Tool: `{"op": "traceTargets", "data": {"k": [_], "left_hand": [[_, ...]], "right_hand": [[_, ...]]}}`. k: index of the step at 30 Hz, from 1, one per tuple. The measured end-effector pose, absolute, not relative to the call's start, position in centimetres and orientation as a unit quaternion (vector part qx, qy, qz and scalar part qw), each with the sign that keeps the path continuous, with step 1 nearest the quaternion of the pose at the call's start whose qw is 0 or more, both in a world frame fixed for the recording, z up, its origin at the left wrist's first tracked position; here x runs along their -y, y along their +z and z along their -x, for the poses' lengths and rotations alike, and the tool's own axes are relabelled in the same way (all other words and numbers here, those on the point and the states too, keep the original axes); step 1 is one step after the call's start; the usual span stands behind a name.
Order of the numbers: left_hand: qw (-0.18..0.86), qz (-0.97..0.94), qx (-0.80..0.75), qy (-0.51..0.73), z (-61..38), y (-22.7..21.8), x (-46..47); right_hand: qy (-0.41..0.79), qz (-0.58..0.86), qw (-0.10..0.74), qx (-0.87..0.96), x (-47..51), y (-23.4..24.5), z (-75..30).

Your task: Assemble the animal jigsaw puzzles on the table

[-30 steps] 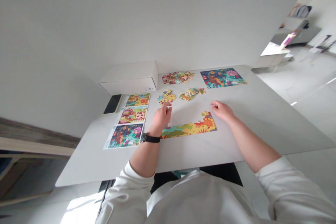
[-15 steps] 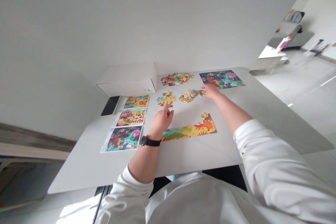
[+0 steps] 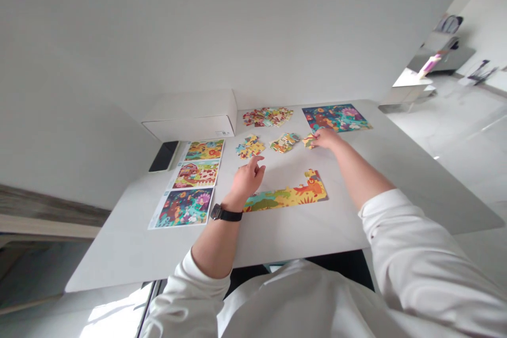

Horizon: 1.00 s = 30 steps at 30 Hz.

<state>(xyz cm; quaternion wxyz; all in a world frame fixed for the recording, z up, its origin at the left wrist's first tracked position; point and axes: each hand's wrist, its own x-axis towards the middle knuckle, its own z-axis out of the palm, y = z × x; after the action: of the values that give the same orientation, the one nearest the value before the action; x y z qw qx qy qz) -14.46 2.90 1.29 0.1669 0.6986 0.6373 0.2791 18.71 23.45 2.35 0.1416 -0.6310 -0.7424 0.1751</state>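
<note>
Two hands over a pale table (image 3: 396, 190), right one on a loose puzzle piece (image 3: 308, 141), right of centre in the frame.
Right hand (image 3: 325, 138): fingertips closed on the yellowish piece, just below the dark-blue completed puzzle (image 3: 336, 117) at upper right. Left hand (image 3: 246, 178), frame centre: thumb and forefinger parted, fingers loosely bent, just below the yellow-blue pile (image 3: 250, 146); black watch (image 3: 225, 214) on wrist. Part-built puzzle strip (image 3: 283, 199), lower centre, its right end rising; left hand and wrist cover its left end. Middle pile (image 3: 284, 142) between yellow-blue pile and held piece; reddish pile (image 3: 268, 116) above them. Three picture sheets (image 3: 197, 174) stacked downward, left of centre; phone (image 3: 163, 156) beside the top one, white box (image 3: 188, 113) above.
</note>
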Motion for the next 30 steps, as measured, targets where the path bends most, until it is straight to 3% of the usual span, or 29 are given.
{"op": "traceTargets", "data": {"k": [4, 14, 30], "left_hand": [[0.164, -0.704, -0.634, 0.275, 14.1, 1.4, -2.8], [0.170, -0.734, -0.608, 0.249, 13.1, 2.2, -2.3], [0.173, -0.819, -0.494, 0.235, 11.8, 1.3, -2.0]], "right_hand": [[0.209, 0.663, 0.179, 0.696, -20.6, 2.9, -20.4], [0.426, 0.547, 0.341, 0.634, -12.6, 3.0, -19.8], [0.446, 0.517, 0.337, 0.648, -11.8, 2.0, -20.1]]}}
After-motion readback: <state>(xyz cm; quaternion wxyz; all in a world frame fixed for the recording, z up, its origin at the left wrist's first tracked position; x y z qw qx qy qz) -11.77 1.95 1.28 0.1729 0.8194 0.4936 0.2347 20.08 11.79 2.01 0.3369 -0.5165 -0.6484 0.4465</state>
